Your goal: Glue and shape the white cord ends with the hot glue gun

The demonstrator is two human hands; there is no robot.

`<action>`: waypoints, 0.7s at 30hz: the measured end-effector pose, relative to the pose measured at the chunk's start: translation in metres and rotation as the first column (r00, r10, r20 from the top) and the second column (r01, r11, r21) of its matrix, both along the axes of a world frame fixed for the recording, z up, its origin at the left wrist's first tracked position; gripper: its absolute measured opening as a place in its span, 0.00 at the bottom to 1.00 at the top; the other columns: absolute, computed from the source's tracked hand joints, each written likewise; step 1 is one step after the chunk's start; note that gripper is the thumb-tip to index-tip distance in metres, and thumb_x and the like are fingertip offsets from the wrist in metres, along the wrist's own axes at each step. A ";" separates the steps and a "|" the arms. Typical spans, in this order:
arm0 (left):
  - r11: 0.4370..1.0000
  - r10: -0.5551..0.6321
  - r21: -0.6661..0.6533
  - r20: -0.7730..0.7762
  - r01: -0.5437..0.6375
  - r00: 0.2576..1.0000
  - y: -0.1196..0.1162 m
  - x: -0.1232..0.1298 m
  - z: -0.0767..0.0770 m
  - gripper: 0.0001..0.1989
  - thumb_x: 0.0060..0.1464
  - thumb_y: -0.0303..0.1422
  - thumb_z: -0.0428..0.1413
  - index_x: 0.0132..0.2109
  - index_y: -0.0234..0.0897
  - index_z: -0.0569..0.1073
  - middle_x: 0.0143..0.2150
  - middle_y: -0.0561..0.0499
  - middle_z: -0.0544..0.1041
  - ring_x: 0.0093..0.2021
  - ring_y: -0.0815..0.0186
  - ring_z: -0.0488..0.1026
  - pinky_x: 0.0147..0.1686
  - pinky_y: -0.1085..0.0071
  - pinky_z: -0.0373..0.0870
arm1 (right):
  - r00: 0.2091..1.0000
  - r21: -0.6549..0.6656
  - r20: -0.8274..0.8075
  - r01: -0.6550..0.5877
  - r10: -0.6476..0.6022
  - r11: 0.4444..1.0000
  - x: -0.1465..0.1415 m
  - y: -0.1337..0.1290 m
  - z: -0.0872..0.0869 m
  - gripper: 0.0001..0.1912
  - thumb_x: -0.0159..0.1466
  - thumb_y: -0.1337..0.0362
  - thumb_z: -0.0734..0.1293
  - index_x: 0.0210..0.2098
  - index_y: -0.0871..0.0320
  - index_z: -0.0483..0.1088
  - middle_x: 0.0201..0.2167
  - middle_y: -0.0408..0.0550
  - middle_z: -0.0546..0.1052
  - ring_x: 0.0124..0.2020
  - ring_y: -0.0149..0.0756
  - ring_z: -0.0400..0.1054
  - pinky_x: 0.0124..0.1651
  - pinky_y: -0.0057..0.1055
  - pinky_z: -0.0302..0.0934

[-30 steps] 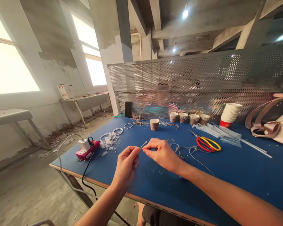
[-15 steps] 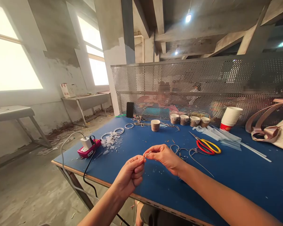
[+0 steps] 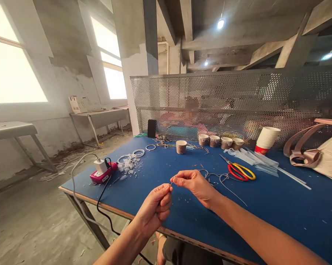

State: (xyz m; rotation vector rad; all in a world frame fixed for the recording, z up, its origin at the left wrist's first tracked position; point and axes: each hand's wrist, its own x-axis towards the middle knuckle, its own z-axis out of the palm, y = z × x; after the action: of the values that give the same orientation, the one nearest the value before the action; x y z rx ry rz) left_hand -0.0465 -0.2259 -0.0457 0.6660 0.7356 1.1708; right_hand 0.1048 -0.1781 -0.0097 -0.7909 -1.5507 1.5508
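Bright windows [image 3: 14,71] at left — patchy plaster wall [image 3: 68,71], littered concrete floor [image 3: 39,213]; ceiling lamps [image 3: 220,24] glow.

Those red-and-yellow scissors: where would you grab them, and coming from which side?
I'd take the scissors by their looped handles, probably coming from the near right. They lie on the blue table with their pointed blades aimed away and leftward, so the handles form the nearer, right-hand end, away from the tips.

The left hand [image 3: 156,207] and right hand [image 3: 195,186] are bare, like both forearms [image 3: 251,225]; dark grey cloth [image 3: 192,253] shows below.
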 end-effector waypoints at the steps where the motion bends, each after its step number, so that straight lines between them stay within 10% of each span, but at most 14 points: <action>1: 0.999 0.033 0.013 -0.043 -0.033 0.999 0.000 0.001 0.000 0.15 0.41 0.39 0.65 0.30 0.33 0.70 0.16 0.62 0.58 0.15 0.81 0.39 0.12 0.83 0.38 | 1.000 0.032 0.013 0.016 -0.016 0.999 0.000 0.000 -0.001 0.14 0.47 0.52 0.73 0.25 0.58 0.77 0.26 0.43 0.76 0.32 0.34 0.66 0.43 0.33 0.59; 8: 0.869 0.472 0.398 -0.496 -0.292 0.729 -0.001 0.006 -0.003 0.12 0.44 0.40 0.62 0.26 0.36 0.72 0.15 0.60 0.59 0.16 0.76 0.52 0.16 0.78 0.47 | 0.974 0.285 0.166 0.105 -0.157 0.953 0.001 0.000 -0.002 0.13 0.54 0.54 0.67 0.26 0.58 0.76 0.24 0.42 0.72 0.29 0.33 0.62 0.35 0.30 0.56; 13: 0.761 0.611 0.623 -0.600 -0.178 0.516 0.001 0.001 -0.004 0.11 0.47 0.36 0.58 0.22 0.36 0.73 0.17 0.55 0.68 0.19 0.72 0.59 0.21 0.75 0.55 | 0.974 0.207 0.159 0.124 -0.159 0.970 -0.001 0.000 0.001 0.12 0.53 0.56 0.67 0.23 0.59 0.74 0.23 0.42 0.72 0.29 0.32 0.62 0.36 0.29 0.56; 21: 0.858 0.453 0.506 -0.659 -0.092 0.600 -0.004 0.001 -0.008 0.14 0.51 0.43 0.54 0.29 0.36 0.75 0.22 0.52 0.73 0.18 0.72 0.57 0.18 0.76 0.54 | 0.986 0.030 0.079 0.146 -0.147 0.989 -0.001 0.005 0.002 0.09 0.49 0.58 0.69 0.21 0.59 0.74 0.21 0.41 0.72 0.28 0.31 0.62 0.37 0.30 0.55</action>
State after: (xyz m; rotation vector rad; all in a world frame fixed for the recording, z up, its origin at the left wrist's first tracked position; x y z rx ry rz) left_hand -0.0454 -0.2297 -0.0534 1.5272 1.3638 1.3513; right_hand 0.1040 -0.1731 -0.0082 -0.9427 -1.5297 1.4065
